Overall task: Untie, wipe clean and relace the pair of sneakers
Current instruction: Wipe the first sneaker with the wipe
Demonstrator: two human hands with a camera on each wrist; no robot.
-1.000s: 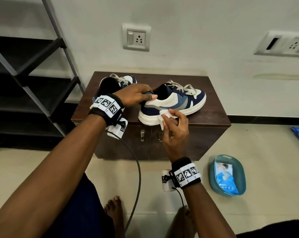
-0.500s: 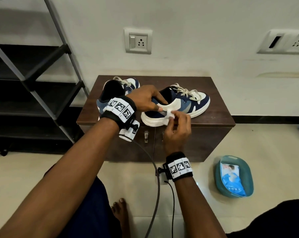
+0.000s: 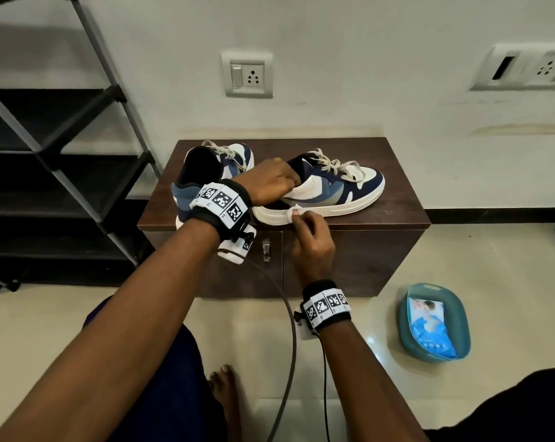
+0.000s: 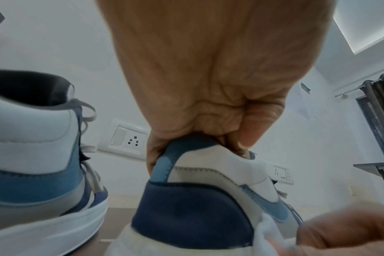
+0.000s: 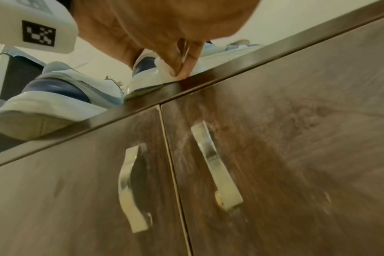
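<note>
Two navy, blue and white sneakers stand on a dark wooden cabinet. The right sneaker lies side-on, toe to the right, with its cream laces in place. My left hand grips its heel collar, fingers curled inside the opening. My right hand pinches a small white wipe against the white sole near the heel; the wipe sits between thumb and fingers. The left sneaker stands behind my left wrist, heel toward me.
A teal basin holding a blue pack of wipes sits on the tiled floor at the right. A black metal rack stands left of the cabinet. The cabinet doors carry two metal handles. A cable hangs from my left wrist.
The camera moved closer. My right hand slid the wipe down from the sneaker's side panel to the white sole near the heel. My left hand kept its grip on the heel collar.
</note>
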